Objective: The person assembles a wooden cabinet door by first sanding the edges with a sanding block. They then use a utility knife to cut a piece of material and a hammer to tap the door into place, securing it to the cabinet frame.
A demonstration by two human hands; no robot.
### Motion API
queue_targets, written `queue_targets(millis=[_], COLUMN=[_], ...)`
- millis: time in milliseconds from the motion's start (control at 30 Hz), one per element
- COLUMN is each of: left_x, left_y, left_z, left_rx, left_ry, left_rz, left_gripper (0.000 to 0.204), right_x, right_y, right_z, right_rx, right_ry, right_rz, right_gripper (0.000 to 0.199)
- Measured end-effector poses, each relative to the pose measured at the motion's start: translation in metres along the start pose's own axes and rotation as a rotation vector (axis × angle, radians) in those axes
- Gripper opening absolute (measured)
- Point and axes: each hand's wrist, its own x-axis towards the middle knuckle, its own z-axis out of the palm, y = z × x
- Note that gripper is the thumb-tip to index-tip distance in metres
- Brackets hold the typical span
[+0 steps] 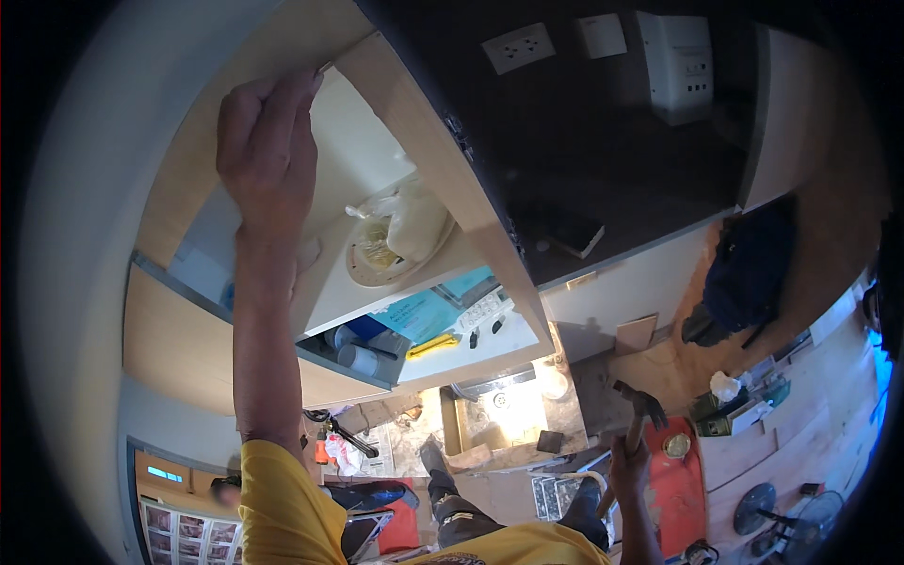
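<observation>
The right hand (pixel 629 469) is wrapped around the wooden handle of a claw hammer with a dark metal head (pixel 644 403), held low near the person's waist, head up and handle slanting down past the fist. It will likely feel top-heavy and rigid, the wood giving fair friction; a hold farther down the handle should suit swinging, one nearer the head control. The raised left hand (pixel 268 141) pinches a small thin piece (pixel 326 68), too small to identify, at the upper edge of a pale wood-framed cabinet (pixel 400 108). That piece is probably light, stiff and easily dropped, best taken between fingertips. Inside the cabinet sits a crumpled translucent plastic bag (pixel 414 223); below is a lit rectangular sink (pixel 455 424).
</observation>
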Motion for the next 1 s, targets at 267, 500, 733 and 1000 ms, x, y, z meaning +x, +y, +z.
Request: queue_targets(millis=[267, 500, 733, 1000], left_x=[0.001, -0.001, -0.002, 0.001], left_y=[-0.005, 0.001, 0.003, 0.006], left_z=[0.006, 0.003, 0.003, 0.004], left_rx=[0.003, 0.074, 0.099, 0.150], left_ry=[0.054, 0.002, -0.010, 0.021], left_rz=[0.075, 0.062, 0.025, 0.049], left_gripper=[0.035, 0.025, 0.026, 0.026], right_x=[-0.007, -0.009, -0.004, -0.009], right_y=[0.013, 0.007, 0.007, -0.007], right_z=[0.013, 0.014, 0.015, 0.028], right_rx=[-0.021, -0.064, -0.096, -0.207], right_ry=[-0.056, -0.081, -0.092, -0.083], right_rz=[0.150, 0.064, 0.002, 0.067], right_gripper=[0.027, 0.027, 0.026, 0.036])
